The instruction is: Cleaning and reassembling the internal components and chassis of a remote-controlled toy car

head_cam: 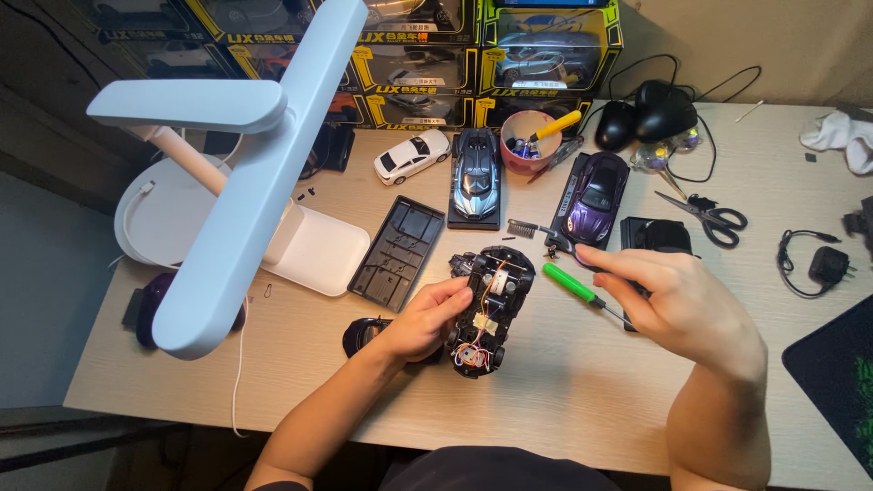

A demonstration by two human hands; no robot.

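Observation:
An opened black toy car chassis (491, 305) with wires and a small motor showing lies on the wooden desk (564, 391), and my left hand (426, 320) grips its left side. My right hand (680, 305) hovers to the right of it, fingers curled over the metal shaft of a green-handled screwdriver (571, 283) that lies on the desk; whether the fingers grip the shaft is unclear. A black car body shell (362, 335) sits partly hidden under my left wrist.
A white desk lamp (245, 182) reaches over the left. Behind the chassis are a black plastic base (398, 253), a white model car (412, 155), a dark one (476, 175), a purple one (593, 196), a pink cup (530, 143), scissors (709, 216), boxed cars (427, 55).

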